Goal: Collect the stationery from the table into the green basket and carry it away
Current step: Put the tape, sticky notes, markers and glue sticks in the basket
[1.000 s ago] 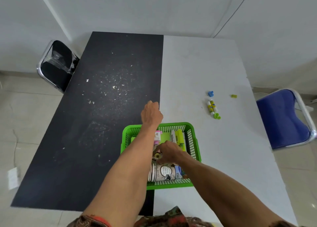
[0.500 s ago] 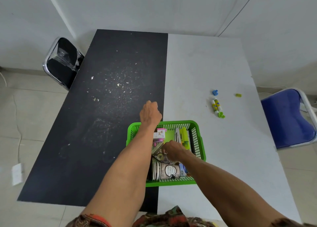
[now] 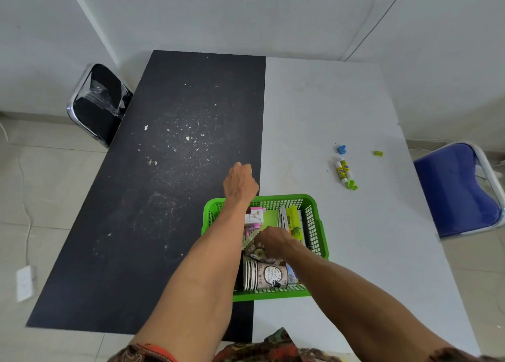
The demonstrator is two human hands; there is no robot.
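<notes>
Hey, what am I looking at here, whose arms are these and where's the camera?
No machine here: a person wears a wide-angle camera on the head, so every picture looks down at their own arms. The left hand is curled at the far rim of the green basket on the table; the right hand reaches in among paper cups and a yellow marker. What either holds is hidden. Two glue sticks, a small blue piece and a small green piece lie on the table's white half.

A black chair (image 3: 98, 107) stands at the far left corner of the table (image 3: 341, 101), and a blue chair (image 3: 459, 192) at its right edge. White flecks (image 3: 188, 138) dot its black half. A white box (image 3: 24, 282) with a cable lies on the floor (image 3: 54, 197).
</notes>
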